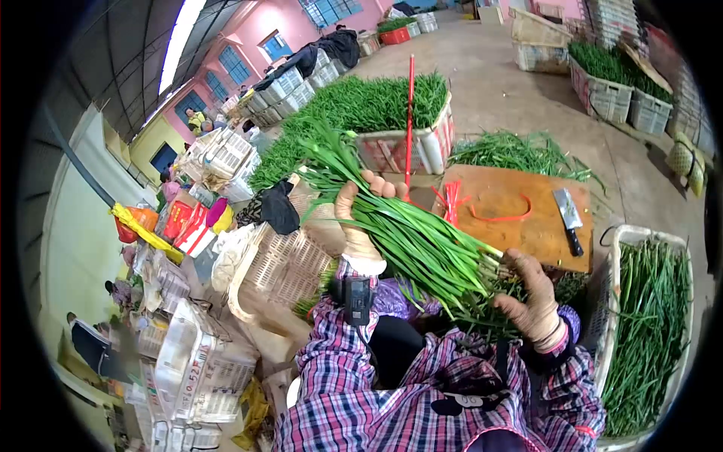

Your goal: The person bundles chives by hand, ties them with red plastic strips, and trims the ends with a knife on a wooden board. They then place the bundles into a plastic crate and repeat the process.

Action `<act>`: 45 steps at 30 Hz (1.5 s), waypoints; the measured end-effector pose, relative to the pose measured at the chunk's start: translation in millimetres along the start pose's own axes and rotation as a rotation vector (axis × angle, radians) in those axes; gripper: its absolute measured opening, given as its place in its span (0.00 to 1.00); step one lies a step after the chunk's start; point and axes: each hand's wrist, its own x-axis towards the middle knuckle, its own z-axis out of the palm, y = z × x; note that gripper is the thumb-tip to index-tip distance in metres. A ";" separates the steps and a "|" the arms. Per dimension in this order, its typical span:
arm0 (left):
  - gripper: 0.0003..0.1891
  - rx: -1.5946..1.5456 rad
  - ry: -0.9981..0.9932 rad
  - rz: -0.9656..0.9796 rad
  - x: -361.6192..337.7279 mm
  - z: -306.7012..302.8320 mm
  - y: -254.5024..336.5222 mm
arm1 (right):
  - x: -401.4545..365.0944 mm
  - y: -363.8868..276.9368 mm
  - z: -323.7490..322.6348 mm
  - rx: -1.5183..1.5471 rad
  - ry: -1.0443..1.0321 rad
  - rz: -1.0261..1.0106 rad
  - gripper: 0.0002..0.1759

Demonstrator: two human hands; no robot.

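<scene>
My left hand (pixel 360 215) is wrapped round a bunch of long green chives (pixel 422 241), held slantwise across my lap. The leafy tips point up and left, and the pale stem ends lie to the lower right. Right by those stem ends is my right hand (pixel 533 305), its thumb and fingers apart. Beyond the bunch, a wooden board (pixel 504 192) carries a cleaver (pixel 568 222) with a black handle and a loop of red tie (pixel 501 218). A cluster of red strips (pixel 452 200) hangs at the board's left edge, beside an upright red rod (pixel 410 128).
A white crate (pixel 689 316) packed with greens stands at my right. Ahead is another crate (pixel 437 143) heaped with chives, with loose chives (pixel 520 153) behind the board. A woven basket (pixel 282 267) sits at my left. Stacked crates and several people are farther left.
</scene>
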 end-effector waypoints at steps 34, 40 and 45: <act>0.18 0.640 -0.261 -0.372 10.5 145.4 -154.1 | 52.5 -35.3 -26.8 0.557 0.248 0.360 0.59; 0.23 0.687 -0.306 -0.433 30.8 120.8 -180.5 | 29.5 51.3 -33.8 0.795 0.267 0.666 0.32; 0.12 0.138 -0.390 -0.784 70.6 98.6 -212.9 | 30.1 85.1 -39.6 1.063 0.295 0.428 0.33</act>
